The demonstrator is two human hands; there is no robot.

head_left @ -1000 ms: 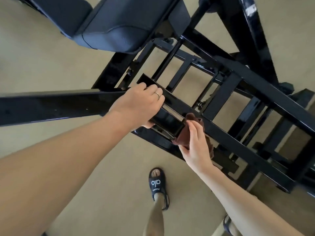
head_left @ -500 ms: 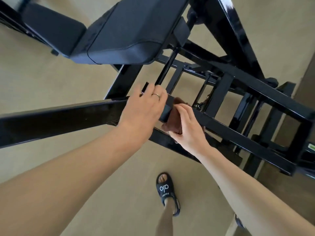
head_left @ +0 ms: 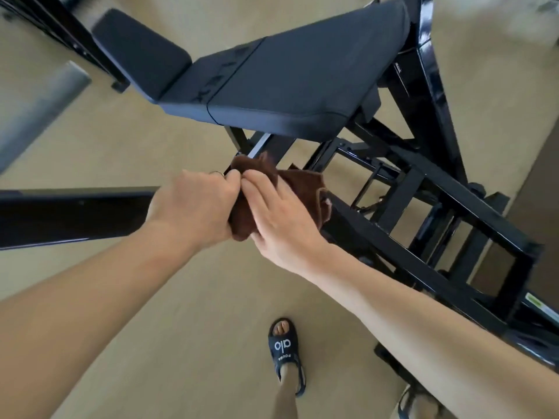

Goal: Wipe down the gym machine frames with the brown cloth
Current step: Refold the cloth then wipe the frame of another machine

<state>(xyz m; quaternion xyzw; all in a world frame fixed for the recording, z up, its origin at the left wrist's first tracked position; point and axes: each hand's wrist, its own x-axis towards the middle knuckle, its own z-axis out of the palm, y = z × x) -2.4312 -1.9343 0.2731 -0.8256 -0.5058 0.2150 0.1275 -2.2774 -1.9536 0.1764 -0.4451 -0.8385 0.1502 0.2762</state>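
- Centrally, brown cloth: soft, napped, bunched into folds, draped over the end of a glossy black square-tube beam of the gym machine frame.
- Left hand: just left of the cloth, fingers curled together and pinching the cloth's near edge; thin ring on one finger.
- Right hand: flat on top of the cloth, fingers straight and slightly apart, pressing it onto the metal.
- Above the cloth, padded seat: dark matte upholstery, rounded edges, one stitched seam across.
- Right of the cloth: painted steel rails with crossbars like a ladder, shiny and hard-edged.
- Below the cloth: smooth tan floor and a dark slide sandal with white lettering, toes bare.
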